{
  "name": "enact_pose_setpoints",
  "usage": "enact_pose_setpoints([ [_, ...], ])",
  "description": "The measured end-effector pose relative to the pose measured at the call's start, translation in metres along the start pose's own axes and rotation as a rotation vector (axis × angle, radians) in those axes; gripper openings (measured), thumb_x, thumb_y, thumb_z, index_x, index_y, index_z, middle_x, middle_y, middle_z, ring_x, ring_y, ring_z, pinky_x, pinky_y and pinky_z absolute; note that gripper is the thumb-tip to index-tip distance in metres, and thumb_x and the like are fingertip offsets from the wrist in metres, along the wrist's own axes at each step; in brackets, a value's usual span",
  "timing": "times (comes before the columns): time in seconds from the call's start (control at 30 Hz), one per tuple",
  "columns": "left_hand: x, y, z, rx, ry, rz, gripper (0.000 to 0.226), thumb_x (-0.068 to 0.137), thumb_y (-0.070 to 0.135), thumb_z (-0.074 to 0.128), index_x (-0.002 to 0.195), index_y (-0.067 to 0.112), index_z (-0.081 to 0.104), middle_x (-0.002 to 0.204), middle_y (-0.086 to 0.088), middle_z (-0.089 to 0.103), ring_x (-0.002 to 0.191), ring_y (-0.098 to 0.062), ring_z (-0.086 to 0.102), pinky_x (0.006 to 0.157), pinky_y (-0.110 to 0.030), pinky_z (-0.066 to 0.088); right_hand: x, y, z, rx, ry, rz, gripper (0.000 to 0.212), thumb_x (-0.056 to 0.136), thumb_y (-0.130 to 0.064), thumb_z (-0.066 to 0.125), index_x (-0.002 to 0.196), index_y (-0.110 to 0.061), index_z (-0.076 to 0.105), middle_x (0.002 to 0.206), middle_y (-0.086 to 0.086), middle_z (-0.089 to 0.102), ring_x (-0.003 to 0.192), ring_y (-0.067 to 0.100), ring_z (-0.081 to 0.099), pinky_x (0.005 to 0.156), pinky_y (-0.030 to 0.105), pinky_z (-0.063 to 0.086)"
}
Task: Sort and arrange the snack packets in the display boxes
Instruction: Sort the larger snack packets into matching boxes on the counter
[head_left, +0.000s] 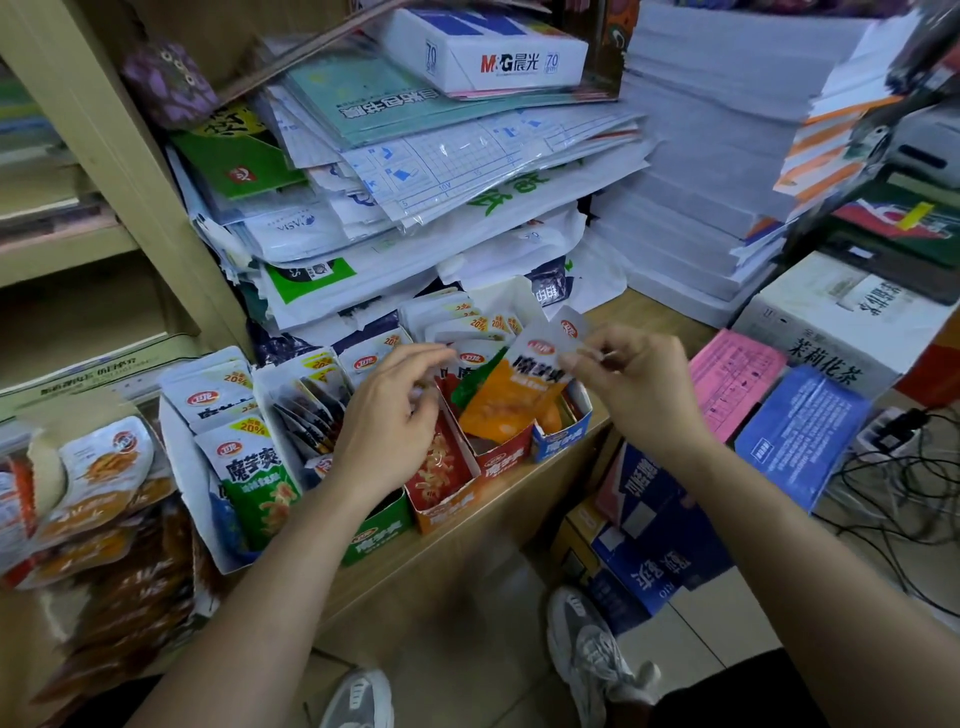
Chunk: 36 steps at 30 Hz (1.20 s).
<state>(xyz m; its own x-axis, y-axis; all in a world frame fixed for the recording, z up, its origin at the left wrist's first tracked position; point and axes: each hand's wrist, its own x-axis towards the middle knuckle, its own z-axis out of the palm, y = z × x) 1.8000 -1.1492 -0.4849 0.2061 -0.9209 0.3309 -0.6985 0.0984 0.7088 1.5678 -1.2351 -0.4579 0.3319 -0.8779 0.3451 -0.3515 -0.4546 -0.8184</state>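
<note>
Forearms (270, 551) extended, the right hand (639, 384) pinches the top of an orange packet (511, 400); left hand (389, 415) curled, grasp unclear.

Soft, even indoor light fills the frame, fairly bright, with no hard shadows. Its source cannot be made out. Pale glare streaks the clear plastic sleeves over gridded sheets (467, 156) at upper centre. The middle is sharpest: print on the orange-and-white snack packet (524, 384) pinched by the right hand (634, 384) reads fairly clearly. At the lower left edge the orange foil packets (93, 467) smear into blur. Wide-angle distortion slants the beige wooden shelf upright (104, 156) at upper left and tilts the tall stack of white paper (717, 156) at upper right.
</note>
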Motion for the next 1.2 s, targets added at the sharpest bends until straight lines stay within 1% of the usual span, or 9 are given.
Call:
enact_pose_setpoints([
  [0.13, 0.007, 0.001, 0.003, -0.044, 0.092, 0.015, 0.025, 0.091, 0.009, 0.072, 0.106, 0.028, 0.071, 0.107, 0.013, 0.066, 0.097, -0.001, 0.063, 0.081, -0.024, 0.058, 0.009, -0.003, -0.026, 0.065, 0.021, 0.084, 0.02, 0.1, -0.021, 0.062, 0.089, -0.01, 0.074, 0.079, -0.004, 0.075, 0.064, 0.014, 0.068, 0.061, 0.022, 0.055],
  [0.23, 0.009, 0.006, 0.009, -0.05, 0.155, -0.016, 0.019, 0.086, 0.014, 0.078, 0.089, 0.029, 0.066, 0.091, 0.017, 0.067, 0.085, 0.0, 0.065, 0.072, -0.022, 0.056, 0.011, 0.005, -0.041, 0.098, 0.018, 0.182, 0.02, 0.103, -0.019, 0.057, 0.091, -0.014, 0.073, 0.08, -0.003, 0.076, 0.065, 0.02, 0.07, 0.068, 0.039, 0.058],
  [0.33, 0.011, 0.01, 0.012, -0.109, 0.193, -0.04, 0.021, 0.086, 0.015, 0.078, 0.093, 0.028, 0.063, 0.087, 0.016, 0.067, 0.082, 0.0, 0.065, 0.07, -0.016, 0.051, 0.011, 0.011, -0.051, 0.047, -0.051, 0.184, 0.02, 0.102, -0.013, 0.058, 0.092, -0.02, 0.074, 0.083, 0.008, 0.076, 0.071, 0.03, 0.07, 0.07, 0.046, 0.058],
  [0.5, 0.016, 0.008, 0.011, -0.047, 0.07, 0.065, 0.021, 0.096, 0.014, 0.066, 0.106, 0.028, 0.077, 0.099, 0.018, 0.061, 0.097, 0.003, 0.058, 0.081, -0.023, 0.048, 0.007, 0.015, -0.055, -0.059, -0.176, 0.187, 0.023, 0.1, -0.005, 0.058, 0.086, -0.021, 0.067, 0.058, -0.024, 0.066, 0.054, -0.005, 0.061, 0.052, 0.01, 0.045],
  [0.6, 0.018, 0.012, 0.005, -0.056, 0.068, 0.077, 0.021, 0.101, 0.014, 0.058, 0.103, 0.03, 0.071, 0.105, 0.014, 0.06, 0.102, 0.007, 0.054, 0.083, -0.021, 0.045, 0.006, 0.016, -0.055, -0.124, -0.192, 0.186, 0.029, 0.099, -0.007, 0.06, 0.081, -0.03, 0.064, 0.06, -0.025, 0.066, 0.057, -0.007, 0.061, 0.056, 0.016, 0.045],
  [0.7, 0.018, 0.017, -0.001, -0.198, 0.056, 0.046, 0.032, 0.102, 0.012, 0.055, 0.126, 0.033, 0.062, 0.128, 0.018, 0.057, 0.111, 0.008, 0.058, 0.094, -0.016, 0.049, 0.005, 0.012, -0.051, -0.172, -0.213, 0.157, 0.029, 0.098, -0.01, 0.062, 0.08, -0.033, 0.065, 0.071, -0.012, 0.071, 0.063, 0.003, 0.066, 0.058, 0.027, 0.052],
  [0.83, 0.014, 0.016, -0.001, -0.252, 0.008, 0.005, 0.052, 0.096, 0.013, 0.066, 0.138, 0.04, 0.052, 0.15, 0.015, 0.043, 0.106, 0.005, 0.064, 0.089, -0.011, 0.052, 0.005, 0.008, -0.045, -0.153, -0.265, 0.151, 0.016, 0.099, -0.01, 0.061, 0.106, -0.017, 0.074, 0.091, -0.01, 0.074, 0.079, 0.004, 0.07, 0.059, 0.016, 0.054],
  [1.03, 0.01, 0.014, -0.01, -0.2, 0.126, 0.031, 0.032, 0.097, 0.015, 0.067, 0.122, 0.033, 0.067, 0.125, 0.009, 0.06, 0.093, -0.008, 0.068, 0.085, -0.031, 0.059, 0.002, 0.001, -0.039, -0.012, -0.261, 0.157, 0.015, 0.099, -0.009, 0.06, 0.106, -0.017, 0.071, 0.082, -0.013, 0.076, 0.073, 0.003, 0.071, 0.06, 0.017, 0.054],
  [1.2, -0.008, 0.032, -0.02, -0.446, -0.207, -0.078, 0.044, 0.094, 0.033, 0.065, 0.136, 0.036, 0.054, 0.118, 0.01, 0.072, 0.107, -0.01, 0.069, 0.084, -0.028, 0.059, -0.003, -0.014, -0.018, 0.141, -0.262, 0.093, 0.019, 0.097, -0.005, 0.062, 0.101, -0.021, 0.072, 0.079, -0.007, 0.074, 0.063, 0.008, 0.063, 0.061, 0.021, 0.053],
])
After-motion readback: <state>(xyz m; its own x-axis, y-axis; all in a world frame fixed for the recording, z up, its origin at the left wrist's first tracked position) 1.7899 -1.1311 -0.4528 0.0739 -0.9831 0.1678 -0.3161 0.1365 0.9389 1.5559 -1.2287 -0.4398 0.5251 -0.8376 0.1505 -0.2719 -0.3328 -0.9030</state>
